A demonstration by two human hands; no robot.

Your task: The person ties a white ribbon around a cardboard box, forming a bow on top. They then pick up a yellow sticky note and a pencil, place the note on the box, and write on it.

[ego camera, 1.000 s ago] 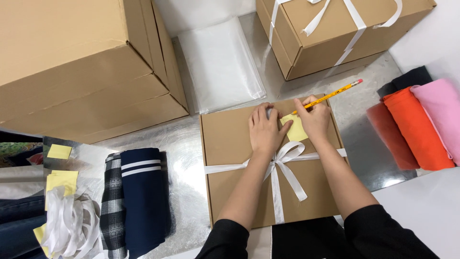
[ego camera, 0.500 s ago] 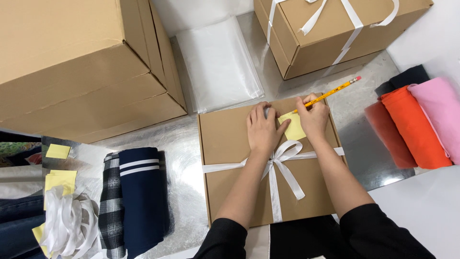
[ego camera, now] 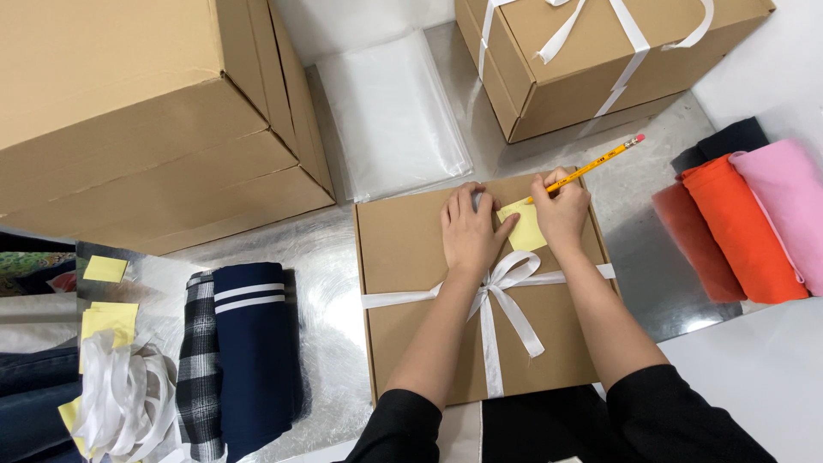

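Note:
A flat brown cardboard box tied with a white ribbon bow lies in front of me on the shiny metal table. A yellow sticky note sits on its lid near the far edge. My left hand presses flat on the lid, its fingers holding down the note's left edge. My right hand grips a yellow pencil with a pink eraser, its tip touching the note.
A second ribboned box stands at the back right and a large carton at the left. Clear plastic bags lie between them. Rolled orange and pink cloths lie right; folded dark garments, ribbon and sticky notes lie left.
My hands and the pencil stay on the note with only slight shifts. The pencil tip has moved a little across the note.

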